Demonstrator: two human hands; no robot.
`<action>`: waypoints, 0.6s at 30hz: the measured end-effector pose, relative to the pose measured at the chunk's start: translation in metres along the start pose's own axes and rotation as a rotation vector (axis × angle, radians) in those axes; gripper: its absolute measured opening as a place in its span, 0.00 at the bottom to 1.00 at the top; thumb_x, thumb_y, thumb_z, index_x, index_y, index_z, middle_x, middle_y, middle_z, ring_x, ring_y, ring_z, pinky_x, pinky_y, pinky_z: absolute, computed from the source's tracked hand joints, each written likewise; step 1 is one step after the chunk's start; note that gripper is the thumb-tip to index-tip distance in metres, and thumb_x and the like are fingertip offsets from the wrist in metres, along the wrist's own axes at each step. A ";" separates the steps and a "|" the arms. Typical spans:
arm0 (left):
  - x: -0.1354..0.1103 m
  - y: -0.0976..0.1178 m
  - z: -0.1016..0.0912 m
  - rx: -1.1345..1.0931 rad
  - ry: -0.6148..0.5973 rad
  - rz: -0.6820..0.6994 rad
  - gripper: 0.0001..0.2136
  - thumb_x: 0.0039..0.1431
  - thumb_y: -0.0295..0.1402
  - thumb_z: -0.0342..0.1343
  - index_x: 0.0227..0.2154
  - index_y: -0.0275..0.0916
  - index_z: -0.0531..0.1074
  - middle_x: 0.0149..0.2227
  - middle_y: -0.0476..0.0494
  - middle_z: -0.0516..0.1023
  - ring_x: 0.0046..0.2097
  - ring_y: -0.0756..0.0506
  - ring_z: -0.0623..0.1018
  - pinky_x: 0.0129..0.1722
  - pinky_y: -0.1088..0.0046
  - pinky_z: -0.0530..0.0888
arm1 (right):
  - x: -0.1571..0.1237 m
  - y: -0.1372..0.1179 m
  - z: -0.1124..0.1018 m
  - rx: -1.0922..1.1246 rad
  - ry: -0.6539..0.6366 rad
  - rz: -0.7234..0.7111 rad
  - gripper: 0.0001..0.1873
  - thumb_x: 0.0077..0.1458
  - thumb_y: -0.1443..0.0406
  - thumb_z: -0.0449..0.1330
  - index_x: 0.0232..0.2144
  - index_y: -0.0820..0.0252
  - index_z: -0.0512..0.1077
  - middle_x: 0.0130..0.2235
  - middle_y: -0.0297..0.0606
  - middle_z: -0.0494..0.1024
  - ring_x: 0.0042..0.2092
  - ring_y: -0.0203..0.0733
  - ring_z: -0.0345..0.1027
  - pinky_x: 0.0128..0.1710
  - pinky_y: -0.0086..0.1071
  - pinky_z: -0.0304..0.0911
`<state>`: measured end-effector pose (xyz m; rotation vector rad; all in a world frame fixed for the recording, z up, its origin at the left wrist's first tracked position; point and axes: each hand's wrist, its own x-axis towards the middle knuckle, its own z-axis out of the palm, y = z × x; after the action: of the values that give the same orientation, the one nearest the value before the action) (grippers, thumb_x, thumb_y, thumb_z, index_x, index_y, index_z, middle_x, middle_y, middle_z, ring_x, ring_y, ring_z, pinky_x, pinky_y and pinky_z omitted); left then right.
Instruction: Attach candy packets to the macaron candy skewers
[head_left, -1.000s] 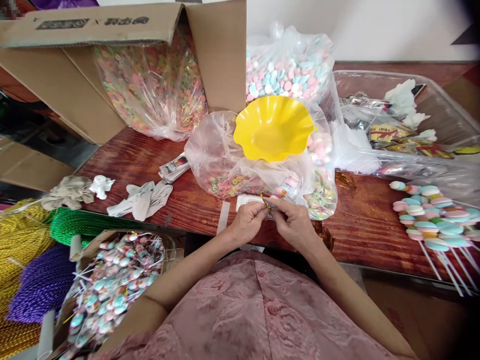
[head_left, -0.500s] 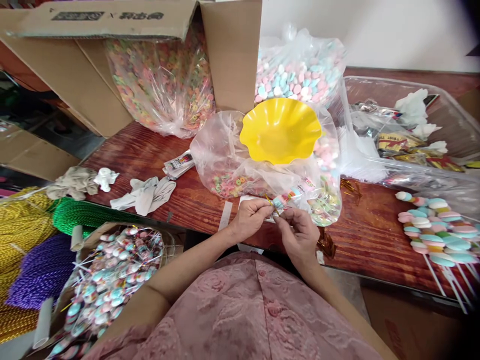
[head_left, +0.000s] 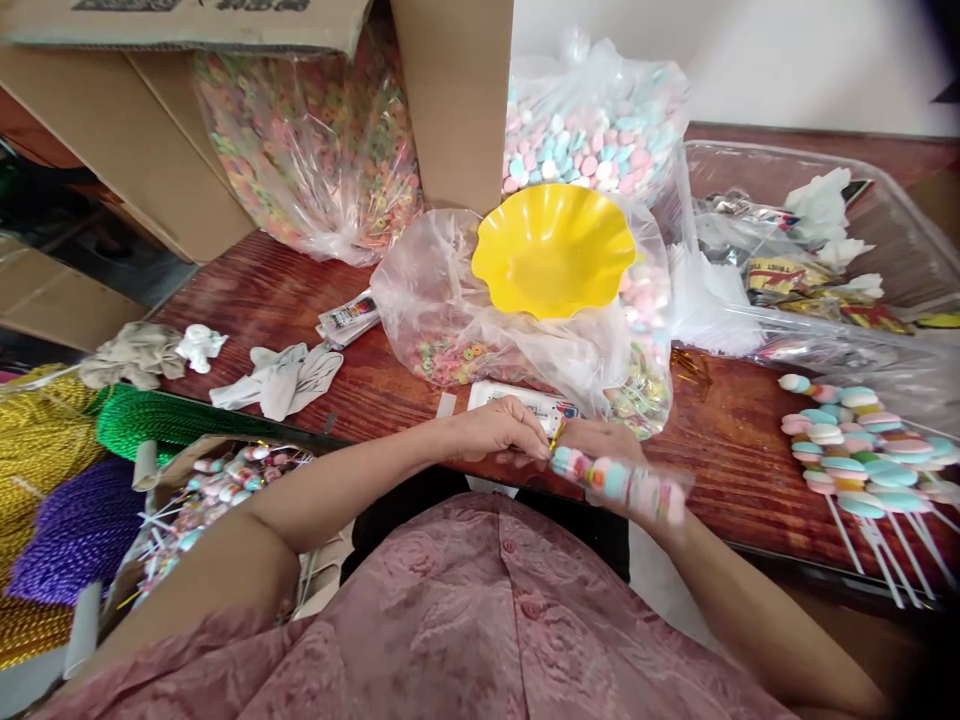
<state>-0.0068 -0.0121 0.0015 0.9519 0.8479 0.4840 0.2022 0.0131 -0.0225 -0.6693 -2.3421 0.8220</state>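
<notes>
My left hand (head_left: 499,430) and my right hand (head_left: 604,445) meet at the table's near edge, both pinched on one candy skewer (head_left: 622,484). The skewer is a row of pastel sweets in clear wrap, blurred, slanting down to the right across my right wrist. A thin gold twist tie (head_left: 556,433) sticks up between my fingertips at the skewer's upper end. Just behind my hands lies a clear bag of ring candies (head_left: 450,355) with a yellow scalloped bowl (head_left: 553,250) resting on it.
Finished candy skewers (head_left: 855,450) lie at the right. A clear tray (head_left: 885,225) holds wrappers and white gloves. A carton (head_left: 450,100) and candy bags (head_left: 592,130) stand at the back. Left below: a box of wrapped skewers (head_left: 225,480), cord spools (head_left: 150,425), rags (head_left: 281,375).
The wrapped skewer has swung from pointing away toward the bag to slanting down-right over my right wrist. Both hands have come slightly nearer my body.
</notes>
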 end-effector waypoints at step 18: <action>0.007 0.013 0.003 0.146 -0.519 -0.243 0.05 0.34 0.31 0.69 0.14 0.39 0.78 0.14 0.46 0.72 0.16 0.51 0.63 0.12 0.77 0.54 | 0.019 -0.045 -0.034 -0.359 -0.263 -0.895 0.14 0.64 0.70 0.48 0.39 0.62 0.74 0.31 0.39 0.75 0.31 0.39 0.68 0.30 0.36 0.62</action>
<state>-0.0004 -0.0019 0.0105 1.0299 0.5179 -0.0417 0.1986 0.0072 0.0373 0.4026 -2.6550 0.0818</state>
